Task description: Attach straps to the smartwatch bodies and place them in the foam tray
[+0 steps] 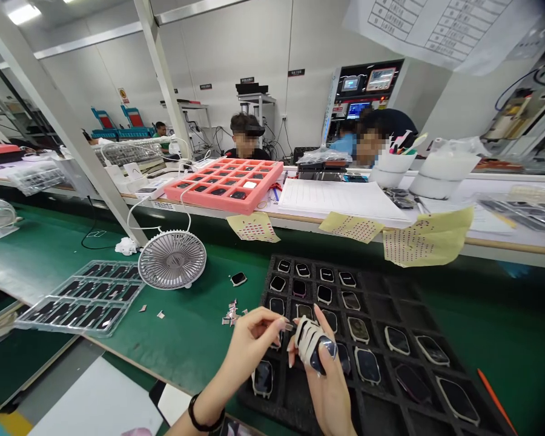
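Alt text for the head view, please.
Two bare hands work over a black foam tray of smartwatch bodies: the right hand holds a watch body wrapped in white film, and the left hand pinches a small scrap beside it. Film scraps lie on the green mat beside a desk fan; a pink tray sits beyond.

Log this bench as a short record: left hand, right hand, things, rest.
Left hand: pinches a small scrap beside the watch case.
Right hand: holds a watch case wrapped in white strips.
Things: black foam tray of watch cases under the hands; loose scraps on the green mat.
Rest: white fan; clear tray; pink tray; co-worker.
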Demonstrator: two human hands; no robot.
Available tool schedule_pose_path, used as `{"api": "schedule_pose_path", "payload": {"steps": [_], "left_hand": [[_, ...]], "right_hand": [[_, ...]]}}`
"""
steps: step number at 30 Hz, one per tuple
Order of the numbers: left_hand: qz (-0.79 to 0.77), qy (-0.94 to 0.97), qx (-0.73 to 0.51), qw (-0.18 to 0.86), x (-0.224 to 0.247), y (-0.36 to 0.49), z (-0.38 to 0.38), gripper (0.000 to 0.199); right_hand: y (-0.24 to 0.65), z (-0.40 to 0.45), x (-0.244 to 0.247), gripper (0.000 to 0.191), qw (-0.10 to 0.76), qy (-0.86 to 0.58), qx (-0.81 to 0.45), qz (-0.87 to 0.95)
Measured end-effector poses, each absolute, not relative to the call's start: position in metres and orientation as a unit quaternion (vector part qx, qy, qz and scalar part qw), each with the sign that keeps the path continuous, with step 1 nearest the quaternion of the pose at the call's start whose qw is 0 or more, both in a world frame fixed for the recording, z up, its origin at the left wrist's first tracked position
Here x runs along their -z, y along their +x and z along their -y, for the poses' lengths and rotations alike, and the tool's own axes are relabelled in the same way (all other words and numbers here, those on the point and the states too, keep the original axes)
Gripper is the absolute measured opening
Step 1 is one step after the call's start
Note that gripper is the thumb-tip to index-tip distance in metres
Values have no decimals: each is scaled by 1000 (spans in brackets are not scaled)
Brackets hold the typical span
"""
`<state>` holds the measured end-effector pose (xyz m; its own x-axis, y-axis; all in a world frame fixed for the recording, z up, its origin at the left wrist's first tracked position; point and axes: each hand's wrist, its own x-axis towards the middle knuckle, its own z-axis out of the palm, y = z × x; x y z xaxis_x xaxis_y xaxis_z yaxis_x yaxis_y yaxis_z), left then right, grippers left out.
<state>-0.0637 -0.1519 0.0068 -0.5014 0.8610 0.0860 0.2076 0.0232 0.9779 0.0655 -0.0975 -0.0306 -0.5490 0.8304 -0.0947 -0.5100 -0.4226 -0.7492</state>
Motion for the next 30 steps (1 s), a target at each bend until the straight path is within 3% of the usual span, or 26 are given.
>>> {"api": "schedule_pose_path", "payload": {"steps": [5, 17, 22, 30], "left_hand": [[-568, 343, -627, 408, -14, -40, 145, 36], [-576, 373, -622, 378, -6, -42, 141, 31], [-631, 482, -553, 254, -2, -34, 148, 31], [-608, 552, -424, 381, 3, -44, 169, 53]], "right_hand": [[69, 95, 40, 78, 403, -260, -806, 345], [72, 94, 51, 64, 406, -282, -763, 415], [73, 92, 53, 66, 424, -287, -752, 414], [75, 93, 54, 68, 426, -316, -719, 448]]}}
